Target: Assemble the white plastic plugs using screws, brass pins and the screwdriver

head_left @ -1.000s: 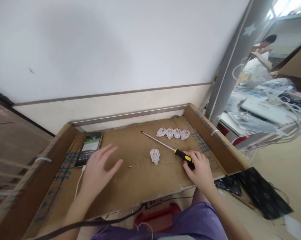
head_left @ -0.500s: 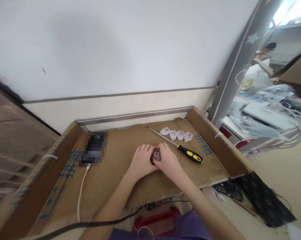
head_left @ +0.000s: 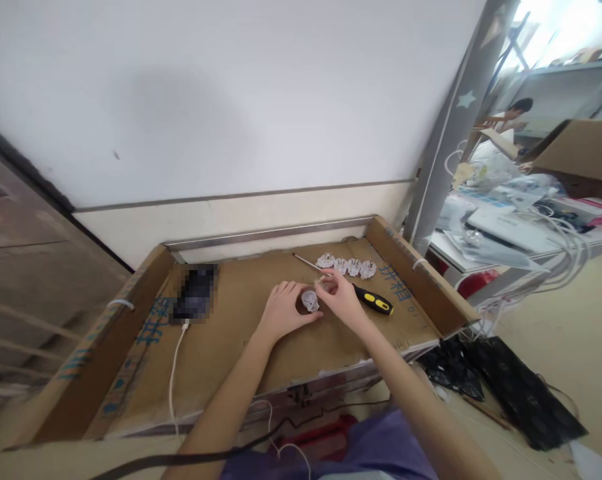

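Observation:
My left hand (head_left: 283, 312) curls around a round, whitish plug part (head_left: 309, 301) over the cardboard, thumb and fingers on its sides; small holes or recesses show on its upper face. Just right of it, my right hand (head_left: 341, 300) is closed in a pinch on a small pale piece (head_left: 321, 284), mostly covered by the fingers. Behind the right hand lies a screwdriver (head_left: 375, 301) with a black and yellow handle, its shaft partly hidden by that hand. Several clear plug parts with metal pins (head_left: 354, 267) sit in a row beyond it.
A cardboard tray (head_left: 221, 360) with raised side walls forms the work surface. A phone (head_left: 195, 293) with a white cable (head_left: 175, 367) lies at the left. A pale panel (head_left: 231, 100) rises behind. At far right, another person sits beyond a cluttered table (head_left: 511, 233).
My right hand has moved away from the left, up and to the right, with a small pale piece in its fingers. The whitish part in the left hand is now exposed. The view has shifted.

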Tool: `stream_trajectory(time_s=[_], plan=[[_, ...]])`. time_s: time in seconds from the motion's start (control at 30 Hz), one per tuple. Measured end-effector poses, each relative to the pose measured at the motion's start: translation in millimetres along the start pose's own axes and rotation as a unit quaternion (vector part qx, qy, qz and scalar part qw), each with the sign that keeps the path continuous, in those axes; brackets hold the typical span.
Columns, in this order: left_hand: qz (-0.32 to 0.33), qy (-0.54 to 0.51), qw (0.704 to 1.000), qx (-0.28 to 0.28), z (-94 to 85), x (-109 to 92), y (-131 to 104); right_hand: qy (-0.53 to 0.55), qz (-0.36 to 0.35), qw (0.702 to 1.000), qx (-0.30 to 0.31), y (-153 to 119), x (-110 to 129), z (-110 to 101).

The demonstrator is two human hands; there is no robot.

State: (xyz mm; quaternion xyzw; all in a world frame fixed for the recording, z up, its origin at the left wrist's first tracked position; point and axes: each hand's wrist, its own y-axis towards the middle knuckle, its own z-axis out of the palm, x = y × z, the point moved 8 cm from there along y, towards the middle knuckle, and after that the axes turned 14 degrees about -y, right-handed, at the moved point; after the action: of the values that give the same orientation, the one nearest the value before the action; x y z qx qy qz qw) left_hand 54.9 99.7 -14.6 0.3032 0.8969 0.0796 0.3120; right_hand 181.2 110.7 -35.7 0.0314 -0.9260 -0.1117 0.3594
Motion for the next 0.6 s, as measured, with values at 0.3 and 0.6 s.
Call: stream_trajectory(time_s=[0.3,0.6], plan=[[-0.027,-0.003,0.991,-0.132,-35.6,25,-6,0.016,-0.073,0.994,-0.078,24,14,-8],[0.007,0.034,0.984,-0.173,-39.5,27,-4,0.030,-0.143,0.985,-0.093,25,26,11]])
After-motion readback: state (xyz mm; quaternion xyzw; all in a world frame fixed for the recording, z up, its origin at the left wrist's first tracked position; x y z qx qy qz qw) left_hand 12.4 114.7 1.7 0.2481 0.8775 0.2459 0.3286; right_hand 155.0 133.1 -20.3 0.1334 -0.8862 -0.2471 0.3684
